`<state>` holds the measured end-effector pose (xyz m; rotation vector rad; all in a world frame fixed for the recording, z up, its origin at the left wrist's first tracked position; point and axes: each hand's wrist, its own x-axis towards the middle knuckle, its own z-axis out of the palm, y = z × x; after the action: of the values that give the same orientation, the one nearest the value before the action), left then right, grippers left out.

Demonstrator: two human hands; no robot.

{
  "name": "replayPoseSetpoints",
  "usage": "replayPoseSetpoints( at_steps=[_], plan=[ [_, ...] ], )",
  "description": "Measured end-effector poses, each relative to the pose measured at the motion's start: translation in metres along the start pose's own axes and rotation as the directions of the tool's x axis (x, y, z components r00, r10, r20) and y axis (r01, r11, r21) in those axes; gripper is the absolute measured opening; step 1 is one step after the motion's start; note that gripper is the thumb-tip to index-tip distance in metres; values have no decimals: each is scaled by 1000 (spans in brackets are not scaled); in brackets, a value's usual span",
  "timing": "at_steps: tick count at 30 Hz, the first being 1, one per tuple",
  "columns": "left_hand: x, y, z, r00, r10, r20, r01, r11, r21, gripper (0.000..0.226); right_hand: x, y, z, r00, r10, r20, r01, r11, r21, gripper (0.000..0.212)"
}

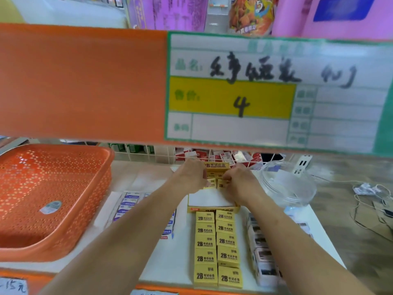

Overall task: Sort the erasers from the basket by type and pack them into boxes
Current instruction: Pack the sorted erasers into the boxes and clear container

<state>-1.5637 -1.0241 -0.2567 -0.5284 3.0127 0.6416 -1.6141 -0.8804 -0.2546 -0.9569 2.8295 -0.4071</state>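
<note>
Closest to you, an orange shelf rail [80,81] cuts across the upper view, blurred, and carries a price label [276,92] with a handwritten 4 on its yellow band. Below it your forearms [131,241] reach away over a white shelf board [180,258]. Your left hand [189,175] and right hand [240,184] meet at the far end of an open yellow box [209,200]. The near part of its white floor shows bare, and its lid [217,166] stands up behind your knuckles. Both hands are curled onto a few yellow erasers [221,184] held between them over the box's far end. The right hand pinches one of them, and your left fingers are mostly hidden behind the back of the hand. Just in front of the box, two neat columns of 2B erasers [217,248] lie flat on the board, labels up, running toward you. To their left, partly under your left forearm, lie blue-and-white erasers [127,203]. To their right a row of black-and-white erasers [261,252] stands on edge. The orange basket [53,199] sits at the far left, a sticker on its floor. A clear plastic tub [289,184] lies beyond your right wrist.
</note>
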Motion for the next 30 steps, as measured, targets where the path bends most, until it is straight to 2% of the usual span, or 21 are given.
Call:
replayPoseSetpoints(
  at_steps=[6,12,18,22,25,27,30],
  plan=[
    [3,-2,2,999,39,-7,-39,999,-13,15,0,-3,2,1000,-11,13,12,999,-38,25],
    [0,-9,-5,988,131,85,-133,991,12,27,1,-5,0,1000,0,7,1,998,-70,23],
    [2,-12,-3,995,54,79,-52,998,-18,17,2,-4,-3,1000,0,13,1,997,-75,24],
    [0,-12,-6,990,48,134,-48,999,-1,19,2,-6,-2,999,-15,48,18,998,-53,26],
    [2,-13,-7,983,57,174,-60,998,15,16,3,-9,0,995,-61,77,69,992,-101,32],
    [1,-14,-7,983,72,171,-79,996,35,14,4,-9,0,993,-101,63,109,984,-139,33],
    [-3,-12,-9,986,75,147,-88,993,84,23,5,-7,0,989,-130,74,141,978,-155,30]
  ],
)
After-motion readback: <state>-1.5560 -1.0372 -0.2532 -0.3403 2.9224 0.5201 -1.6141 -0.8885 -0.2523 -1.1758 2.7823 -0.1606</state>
